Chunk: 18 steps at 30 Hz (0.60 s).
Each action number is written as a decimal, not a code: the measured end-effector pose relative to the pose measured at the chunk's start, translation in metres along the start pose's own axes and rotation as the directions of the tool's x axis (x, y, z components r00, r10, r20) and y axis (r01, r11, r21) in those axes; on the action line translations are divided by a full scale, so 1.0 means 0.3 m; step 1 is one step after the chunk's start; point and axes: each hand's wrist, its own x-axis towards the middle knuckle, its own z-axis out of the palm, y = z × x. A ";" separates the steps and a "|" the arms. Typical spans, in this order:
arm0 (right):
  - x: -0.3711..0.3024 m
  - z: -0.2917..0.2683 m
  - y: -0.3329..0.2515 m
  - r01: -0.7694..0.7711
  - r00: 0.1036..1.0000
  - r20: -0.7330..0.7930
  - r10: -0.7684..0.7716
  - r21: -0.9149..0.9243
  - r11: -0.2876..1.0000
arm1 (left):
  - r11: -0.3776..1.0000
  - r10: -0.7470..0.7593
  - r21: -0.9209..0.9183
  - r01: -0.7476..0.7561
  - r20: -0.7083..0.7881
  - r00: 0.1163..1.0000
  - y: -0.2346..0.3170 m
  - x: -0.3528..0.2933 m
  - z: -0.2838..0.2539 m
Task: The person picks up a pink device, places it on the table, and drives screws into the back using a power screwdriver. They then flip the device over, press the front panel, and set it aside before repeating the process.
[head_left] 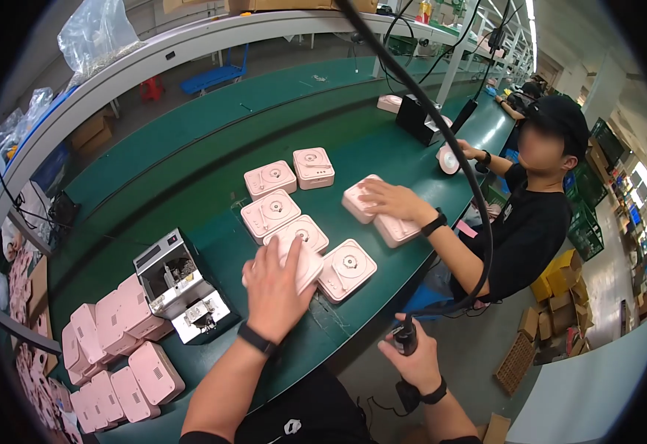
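Observation:
My left hand (273,285) grips a pink box-shaped unit (307,268), its fingers spread over the top; the unit is tilted and slightly blurred. It overlaps a pink turntable-shaped unit (305,234) behind it, and another such unit (348,270) lies just right. In front of my body, off the bench edge, my right hand (417,360) is wrapped round a black corded electric screwdriver (405,338). Its cable (479,177) loops down from above; its tip is hidden. More pink turntable-shaped units (270,177) lie beyond my left hand, face up.
A screw feeder (183,285) stands on the green bench (212,181), left of my left hand. Pink housings (120,325) are stacked beyond it. On the right, a co-worker's hand (391,201) rests on pink units; their other hand holds a round pale part (448,159).

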 end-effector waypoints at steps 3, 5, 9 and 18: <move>-0.049 0.008 -0.010 -0.055 0.999 0.001 0.055 0.030 0.998 | 0.997 -0.005 -0.077 0.002 -0.038 0.999 0.029 0.191 0.073; -0.087 0.005 -0.019 -0.026 1.000 -0.001 0.026 0.000 1.000 | 0.994 0.041 -0.096 -0.045 -0.042 0.998 0.070 0.314 0.107; -0.158 -0.016 -0.017 0.063 0.998 0.011 -0.062 -0.085 0.994 | 0.979 0.178 -0.083 -0.186 -0.098 0.979 0.067 0.511 0.315; -0.213 -0.051 -0.057 -0.112 0.994 -0.026 0.110 -0.067 0.991 | 0.976 0.215 -0.055 -0.212 0.073 0.974 0.047 0.603 0.481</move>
